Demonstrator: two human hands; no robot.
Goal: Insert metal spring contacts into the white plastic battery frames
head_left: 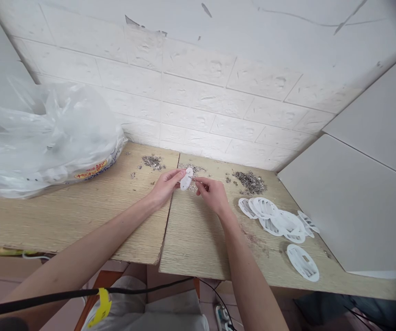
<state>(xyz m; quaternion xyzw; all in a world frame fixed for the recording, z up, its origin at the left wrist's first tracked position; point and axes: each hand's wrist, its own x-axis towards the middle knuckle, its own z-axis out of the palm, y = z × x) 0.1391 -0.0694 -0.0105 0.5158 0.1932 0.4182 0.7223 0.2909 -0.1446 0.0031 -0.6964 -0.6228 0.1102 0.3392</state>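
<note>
My left hand (165,187) grips a white oval plastic disc (186,180) by its left edge, with the disc tilted up above the table. Close by on the right, my right hand (213,193) has its fingers pinched together at the disc's right edge. Whatever sits between those fingertips is too small to name. Under and behind the hands lies a scatter of small shiny metal pieces (195,168). Further right, several similar white discs (289,221) with cut-outs overlap in a heap, and a single white disc (303,262) lies nearer the front edge.
A large clear plastic bag (46,138) of white items fills the table's left side. Small metal parts are piled at back left (152,162) and back right (251,182). A white brick-patterned wall (198,101) stands behind; a white panel (359,207) borders the right. A black cable (143,289) crosses in front.
</note>
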